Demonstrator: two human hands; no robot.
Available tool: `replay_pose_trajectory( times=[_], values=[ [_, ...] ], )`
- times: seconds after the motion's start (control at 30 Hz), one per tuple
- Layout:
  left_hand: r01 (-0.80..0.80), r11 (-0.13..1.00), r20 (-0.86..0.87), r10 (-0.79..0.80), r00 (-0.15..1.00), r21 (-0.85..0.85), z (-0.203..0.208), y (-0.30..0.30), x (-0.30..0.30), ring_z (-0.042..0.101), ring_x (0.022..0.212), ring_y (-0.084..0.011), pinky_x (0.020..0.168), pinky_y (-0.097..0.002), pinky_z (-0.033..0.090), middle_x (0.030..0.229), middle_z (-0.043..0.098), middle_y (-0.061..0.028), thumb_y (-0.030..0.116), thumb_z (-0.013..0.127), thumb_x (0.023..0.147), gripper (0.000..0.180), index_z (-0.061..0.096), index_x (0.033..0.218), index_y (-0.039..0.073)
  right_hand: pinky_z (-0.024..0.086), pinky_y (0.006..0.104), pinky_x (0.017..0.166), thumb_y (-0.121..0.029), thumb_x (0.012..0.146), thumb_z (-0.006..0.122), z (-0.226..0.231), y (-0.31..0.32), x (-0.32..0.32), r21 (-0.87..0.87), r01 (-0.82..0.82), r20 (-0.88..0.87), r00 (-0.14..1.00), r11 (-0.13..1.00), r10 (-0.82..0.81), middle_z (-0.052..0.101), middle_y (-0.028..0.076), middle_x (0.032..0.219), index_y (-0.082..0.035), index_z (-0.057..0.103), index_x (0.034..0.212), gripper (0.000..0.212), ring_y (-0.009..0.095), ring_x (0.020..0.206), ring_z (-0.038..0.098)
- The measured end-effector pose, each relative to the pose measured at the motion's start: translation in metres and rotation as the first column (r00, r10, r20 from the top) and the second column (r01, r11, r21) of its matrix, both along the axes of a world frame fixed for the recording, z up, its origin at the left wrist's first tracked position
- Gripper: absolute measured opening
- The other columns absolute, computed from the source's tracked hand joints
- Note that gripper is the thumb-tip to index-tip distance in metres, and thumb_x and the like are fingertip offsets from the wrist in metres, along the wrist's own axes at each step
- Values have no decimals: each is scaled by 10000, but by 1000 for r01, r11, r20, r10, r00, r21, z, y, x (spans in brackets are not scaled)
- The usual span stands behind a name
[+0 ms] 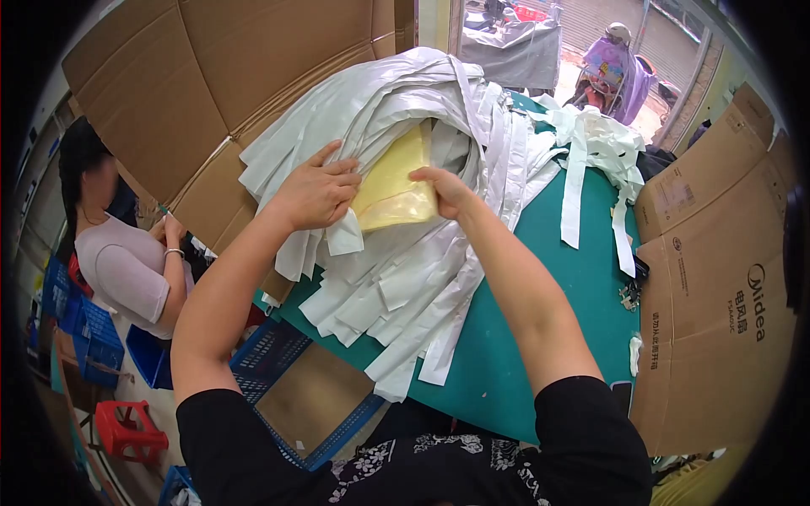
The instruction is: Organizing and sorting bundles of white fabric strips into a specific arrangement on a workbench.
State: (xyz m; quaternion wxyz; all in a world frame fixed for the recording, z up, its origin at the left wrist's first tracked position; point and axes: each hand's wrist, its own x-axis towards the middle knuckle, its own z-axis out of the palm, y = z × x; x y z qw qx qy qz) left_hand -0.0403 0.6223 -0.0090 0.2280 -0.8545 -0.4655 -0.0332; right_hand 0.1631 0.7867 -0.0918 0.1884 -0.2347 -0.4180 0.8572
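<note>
The yellow plastic sheet [395,181] lies among white strips [405,282] on the green counter [548,337]. Right hand [445,192]: thumb and fingers closed on the sheet's right edge. Left hand [316,192]: fingers spread over strips beside its left edge; grip cannot be determined.

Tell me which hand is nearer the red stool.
Left. The left hand is on the white strips, up and right of the red stool; the right hand is farther right, at the yellow sheet.
</note>
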Motion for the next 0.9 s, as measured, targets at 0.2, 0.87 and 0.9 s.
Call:
replay_pose_trajectory(
  times=[0.2,0.87,0.9],
  values=[
    [-11,1000,29,11,1000,2,2,1,2,499,1194,-139,1162,-438,189,1053,635,52,148,489,830,156,633,777,119,504,401,929,-152,842,572,10,24,43,-32,-142,29,989,989,143,620,192,1139,59,508,1201,421,286,1003,641],
    [0,1000,-52,1,999,3,-36,3,6,481,1213,-177,1145,-461,207,1109,606,14,133,583,772,131,631,891,104,516,302,829,-23,640,609,62,-146,318,245,275,103,946,930,-307,637,152,1120,71,516,1225,599,222,945,655],
    [-6,1000,-20,7,1000,20,-35,2,6,490,1205,-185,1145,-458,211,1076,616,-7,122,600,754,128,634,875,97,511,320,860,-42,660,617,51,-147,344,245,255,114,951,935,-289,627,164,1146,75,491,1251,615,227,987,644]
  ],
)
